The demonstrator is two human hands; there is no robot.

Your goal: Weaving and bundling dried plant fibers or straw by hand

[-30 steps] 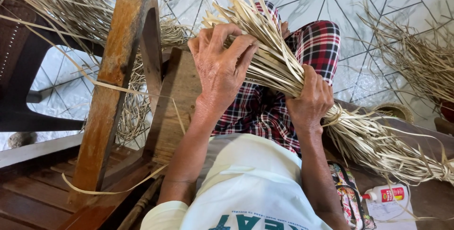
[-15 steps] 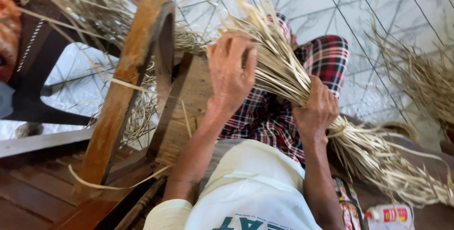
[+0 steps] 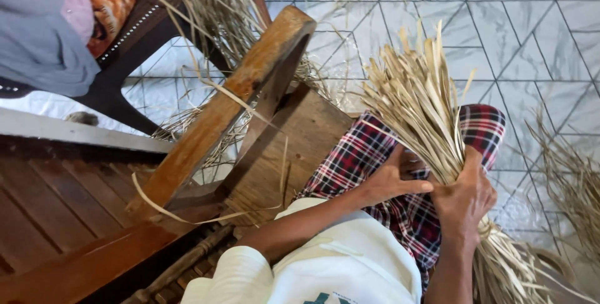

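A thick bundle of dry, pale straw strips (image 3: 417, 101) rises from my lap, its cut ends fanned upward. My right hand (image 3: 464, 196) is clenched around the bundle's middle. My left hand (image 3: 389, 179) rests on my red, black and white plaid-covered leg (image 3: 362, 154), its thumb reaching across to touch the bundle just beside the right hand. The bundle's lower part (image 3: 506, 266) spreads out below my right hand toward the bottom right.
A wooden frame with a slanted bar (image 3: 231, 101) and a flat board (image 3: 294, 141) stands left of my knee, loose strips draped on it. A dark chair (image 3: 131, 41) with cloth sits top left. More straw (image 3: 572, 179) lies on the tiled floor (image 3: 525, 22).
My left hand has come down from the top of the bundle to my lap, by the right hand. The view has shifted, showing more of the chair and floor.
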